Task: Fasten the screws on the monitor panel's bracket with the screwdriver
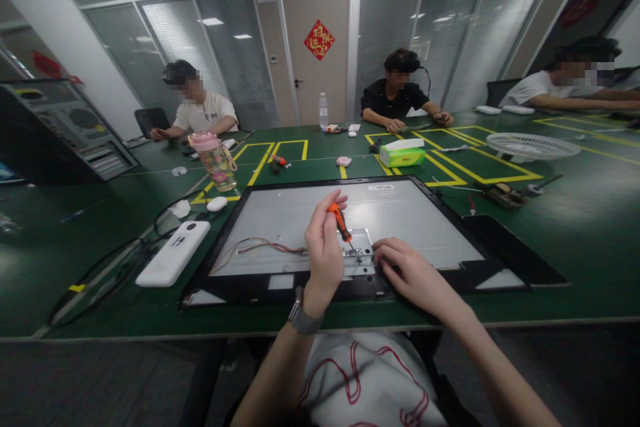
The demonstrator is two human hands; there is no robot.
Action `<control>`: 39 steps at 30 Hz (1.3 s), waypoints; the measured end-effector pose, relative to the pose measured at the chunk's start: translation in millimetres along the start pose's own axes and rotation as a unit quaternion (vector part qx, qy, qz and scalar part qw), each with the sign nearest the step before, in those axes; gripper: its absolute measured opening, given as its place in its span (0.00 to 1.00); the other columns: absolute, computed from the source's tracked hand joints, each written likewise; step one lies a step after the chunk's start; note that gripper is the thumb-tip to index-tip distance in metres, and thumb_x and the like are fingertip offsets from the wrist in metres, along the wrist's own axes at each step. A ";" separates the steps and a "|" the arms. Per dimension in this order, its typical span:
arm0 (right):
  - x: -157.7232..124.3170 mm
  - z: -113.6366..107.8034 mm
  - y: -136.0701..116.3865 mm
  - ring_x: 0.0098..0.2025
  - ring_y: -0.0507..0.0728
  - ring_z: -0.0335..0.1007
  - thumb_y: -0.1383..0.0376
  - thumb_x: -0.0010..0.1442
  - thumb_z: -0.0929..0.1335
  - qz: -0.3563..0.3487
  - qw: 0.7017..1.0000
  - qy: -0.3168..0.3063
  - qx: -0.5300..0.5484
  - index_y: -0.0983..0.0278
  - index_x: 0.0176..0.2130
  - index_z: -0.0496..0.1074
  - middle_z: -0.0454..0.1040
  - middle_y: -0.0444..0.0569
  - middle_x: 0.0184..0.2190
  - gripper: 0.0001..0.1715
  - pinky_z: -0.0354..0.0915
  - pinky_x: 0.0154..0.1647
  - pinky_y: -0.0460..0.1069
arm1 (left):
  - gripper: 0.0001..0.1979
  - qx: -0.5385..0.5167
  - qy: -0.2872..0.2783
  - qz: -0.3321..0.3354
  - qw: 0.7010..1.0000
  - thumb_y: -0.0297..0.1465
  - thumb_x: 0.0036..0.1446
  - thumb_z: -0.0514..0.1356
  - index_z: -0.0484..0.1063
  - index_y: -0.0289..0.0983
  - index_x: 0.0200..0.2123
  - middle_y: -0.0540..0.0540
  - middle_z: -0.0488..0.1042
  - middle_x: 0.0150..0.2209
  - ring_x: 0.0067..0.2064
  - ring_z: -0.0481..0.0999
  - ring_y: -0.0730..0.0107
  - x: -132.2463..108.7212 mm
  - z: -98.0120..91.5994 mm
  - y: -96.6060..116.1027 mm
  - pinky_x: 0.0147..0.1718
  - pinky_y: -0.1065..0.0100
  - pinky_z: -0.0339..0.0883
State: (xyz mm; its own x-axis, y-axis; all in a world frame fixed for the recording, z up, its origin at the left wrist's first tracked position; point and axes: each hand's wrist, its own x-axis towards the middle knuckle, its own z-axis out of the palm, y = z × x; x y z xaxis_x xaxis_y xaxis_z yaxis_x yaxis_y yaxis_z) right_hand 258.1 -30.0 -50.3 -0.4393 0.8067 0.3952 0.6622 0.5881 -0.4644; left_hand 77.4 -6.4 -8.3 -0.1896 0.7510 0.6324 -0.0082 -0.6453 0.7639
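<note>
An orange and black screwdriver [341,221] leans in my left hand [324,247], its handle against my fingers. Its tip points down at a small metal bracket [357,255] on the back of a flat display panel [400,210]. The panel lies face down in a black frame. My right hand [403,270] rests on the panel beside the bracket, fingers bent inward at its right edge; whether they pinch a small part I cannot make out. Thin coloured wires [265,243] run leftward over the panel from near my left hand.
Left of the panel lie a white power bank [173,253] and black cables [95,280]. A pink-lidded bottle [214,160] and a green tissue pack [403,153] stand beyond it. A dark flat slab [515,250] lies to the right. Several people sit across the table.
</note>
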 end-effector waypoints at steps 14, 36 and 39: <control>0.3 -1.0 -0.7 0.45 0.62 0.69 0.76 0.61 0.60 -0.003 1.000 -0.004 -0.006 0.61 0.36 0.67 0.72 0.52 0.41 0.13 0.67 0.48 0.57 | 0.02 0.096 0.046 0.080 0.991 0.30 0.57 0.66 0.77 0.39 0.35 0.49 0.67 0.35 0.34 0.70 0.73 2.5 1.2 3.2 0.37 0.70 0.67; 1.2 -2.1 -2.7 0.43 0.61 0.70 0.77 0.60 0.60 -0.006 1.000 0.009 -0.001 0.61 0.36 0.69 0.73 0.52 0.39 0.14 0.68 0.46 0.57 | 0.12 0.070 0.026 0.065 0.995 0.35 0.68 0.55 0.78 0.39 0.43 0.44 0.73 0.42 0.45 0.74 0.67 0.3 1.9 2.5 0.46 0.67 0.68; 1.5 -2.2 -3.3 0.43 0.61 0.70 0.77 0.60 0.60 -0.007 1.000 0.012 -0.002 0.61 0.36 0.69 0.73 0.52 0.39 0.14 0.69 0.46 0.58 | 0.08 0.101 0.033 0.096 0.990 0.36 0.62 0.62 0.80 0.42 0.41 0.47 0.68 0.39 0.43 0.71 0.69 1.0 1.1 2.6 0.44 0.69 0.67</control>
State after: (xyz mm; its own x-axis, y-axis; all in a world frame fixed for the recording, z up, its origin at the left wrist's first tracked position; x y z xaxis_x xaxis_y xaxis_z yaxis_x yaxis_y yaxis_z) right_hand 256.6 -30.9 -46.5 -0.4345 0.7965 0.4205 0.6588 0.5994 -0.4547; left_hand 78.2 -7.2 -5.5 -0.2329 0.6024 0.7634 0.2285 -0.7291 0.6451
